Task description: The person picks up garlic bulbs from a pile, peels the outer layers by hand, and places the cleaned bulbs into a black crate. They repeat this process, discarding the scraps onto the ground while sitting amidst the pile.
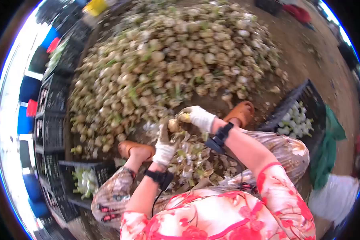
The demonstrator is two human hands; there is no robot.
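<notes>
On the ground (308,56), a pile of bulbs (180,56) spreads before us. One crate (286,105) sits at our right, another (103,171) at our left, both holding pale produce (296,123). Peelings (194,158) lie between our feet (241,113). Our gloved left hand (165,146) pinches one bulb (173,125) near the peelings; our right hand (199,118) curls beside it, its grip unclear to us.
</notes>
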